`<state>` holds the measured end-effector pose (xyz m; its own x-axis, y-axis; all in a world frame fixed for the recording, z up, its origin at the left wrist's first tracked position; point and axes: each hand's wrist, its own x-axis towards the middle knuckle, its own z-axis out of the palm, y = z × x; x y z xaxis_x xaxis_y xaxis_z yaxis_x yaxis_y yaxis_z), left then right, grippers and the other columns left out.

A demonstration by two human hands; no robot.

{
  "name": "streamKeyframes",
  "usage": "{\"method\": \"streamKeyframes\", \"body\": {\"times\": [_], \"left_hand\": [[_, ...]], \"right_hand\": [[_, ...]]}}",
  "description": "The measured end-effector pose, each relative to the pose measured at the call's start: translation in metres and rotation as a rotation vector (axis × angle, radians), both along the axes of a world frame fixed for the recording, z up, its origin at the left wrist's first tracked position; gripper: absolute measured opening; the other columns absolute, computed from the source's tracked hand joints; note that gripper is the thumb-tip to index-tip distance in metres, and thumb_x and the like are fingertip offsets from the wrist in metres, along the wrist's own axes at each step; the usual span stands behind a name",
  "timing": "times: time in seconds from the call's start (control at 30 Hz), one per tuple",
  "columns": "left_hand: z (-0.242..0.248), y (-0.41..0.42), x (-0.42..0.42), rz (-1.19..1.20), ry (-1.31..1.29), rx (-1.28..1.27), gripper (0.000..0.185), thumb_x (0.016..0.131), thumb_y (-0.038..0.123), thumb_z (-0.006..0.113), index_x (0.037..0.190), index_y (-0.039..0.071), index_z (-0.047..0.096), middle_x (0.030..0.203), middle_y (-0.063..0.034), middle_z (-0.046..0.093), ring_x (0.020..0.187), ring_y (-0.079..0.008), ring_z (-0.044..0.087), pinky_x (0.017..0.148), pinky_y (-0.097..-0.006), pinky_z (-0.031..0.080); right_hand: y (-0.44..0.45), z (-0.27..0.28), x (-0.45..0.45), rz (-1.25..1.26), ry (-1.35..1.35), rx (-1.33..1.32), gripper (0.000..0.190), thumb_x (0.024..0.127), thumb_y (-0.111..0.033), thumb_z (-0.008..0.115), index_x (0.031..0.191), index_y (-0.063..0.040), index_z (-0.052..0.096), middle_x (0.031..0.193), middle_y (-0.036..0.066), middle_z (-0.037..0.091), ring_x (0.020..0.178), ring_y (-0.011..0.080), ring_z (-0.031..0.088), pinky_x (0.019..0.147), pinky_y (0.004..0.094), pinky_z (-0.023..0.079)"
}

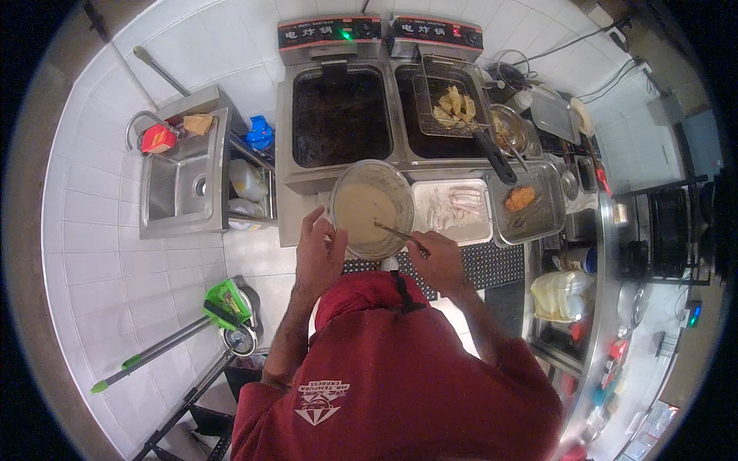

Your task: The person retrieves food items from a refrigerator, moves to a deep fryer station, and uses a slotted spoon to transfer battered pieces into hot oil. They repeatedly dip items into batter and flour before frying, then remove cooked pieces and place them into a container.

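Near the picture's middle stands a round bowl of pale batter (364,216). My right hand (439,260) grips a thin metal utensil (400,233), whose far end dips into the batter; its exact kind cannot be told. My left hand (320,248) is at the bowl's lower left rim, fingers bent and apart; whether they touch the rim is unclear. Right of the bowl lies a white tray (481,230) with floured pale strips (466,199). Beside it, a clear rectangular container (533,230) holds one orange-brown fried piece (519,199).
Two electric deep fryers are behind the bowl, one with an open dark vat (341,118). A wire frying basket (429,124) with golden pieces (454,106) rests over the right vat, its black handle (496,158) pointing towards me. A steel sink (184,225) stands left.
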<state>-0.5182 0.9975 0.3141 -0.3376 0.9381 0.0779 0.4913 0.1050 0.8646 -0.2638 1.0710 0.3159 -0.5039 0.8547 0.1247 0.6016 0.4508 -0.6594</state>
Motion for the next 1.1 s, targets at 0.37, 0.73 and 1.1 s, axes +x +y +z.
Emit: {"method": "streamKeyframes", "body": {"times": [0.37,0.73,1.1], "left_hand": [[0.022,0.037,-0.041,0.095,-0.055,0.092,0.02,0.095,0.014,0.067,0.089,0.0,0.054,0.134,-0.0336,0.053,0.131,-0.0469,0.052,0.072,-0.0387,0.065],[0.016,0.063,-0.081,0.154,0.12,0.2,0.025,0.098,0.017,0.068,0.084,0.001,0.053,0.132,-0.0304,0.056,0.124,-0.0416,0.056,0.099,-0.0486,0.049],[-0.02,0.084,-0.119,0.209,-0.049,0.165,0.024,0.1,0.016,0.065,0.087,0.002,0.051,0.107,-0.0157,0.062,0.077,-0.0202,0.071,0.052,-0.0303,0.059]], "right_hand": [[0.053,0.042,-0.058,-0.04,0.006,0.054,0.02,0.093,-0.014,0.069,0.105,0.001,0.073,0.084,0.015,0.07,0.069,0.025,0.068,0.064,0.0348,0.054],[0.103,0.031,-0.099,-0.007,0.042,0.177,0.02,0.094,-0.018,0.07,0.102,-0.001,0.074,0.092,0.018,0.073,0.079,0.0274,0.073,0.07,0.0374,0.057],[0.155,0.12,-0.119,-0.033,0.282,-0.073,0.028,0.095,-0.03,0.07,0.103,-0.004,0.077,0.083,0.012,0.076,0.069,0.0166,0.071,0.065,0.0329,0.055]]}}
